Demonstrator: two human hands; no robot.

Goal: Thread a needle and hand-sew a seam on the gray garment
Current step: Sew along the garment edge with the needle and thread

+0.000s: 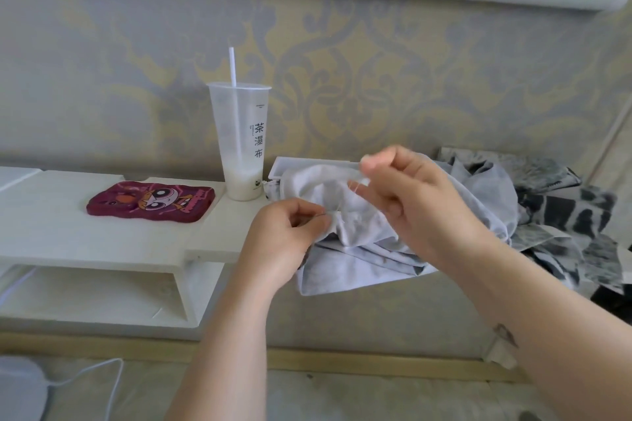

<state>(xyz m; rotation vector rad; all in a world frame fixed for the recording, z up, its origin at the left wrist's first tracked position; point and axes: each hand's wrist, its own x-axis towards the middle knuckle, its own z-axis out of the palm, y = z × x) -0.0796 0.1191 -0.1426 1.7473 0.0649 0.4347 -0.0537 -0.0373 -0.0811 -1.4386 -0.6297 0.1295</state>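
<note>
Left hand (pixel 287 227) pinches needle (pixel 324 214) lying level, pointing right; right hand (pixel 407 191) pinches thread (pixel 355 185)

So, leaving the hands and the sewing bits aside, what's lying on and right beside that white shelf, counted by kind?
Cups: 1, the plastic cup with a straw
Phone cases: 1, the red cartoon phone case
Boxes: 1, the white box, partly under cloth
Cloths: 2, the gray garment and the black-and-white patterned fabric
Total: 5
</note>
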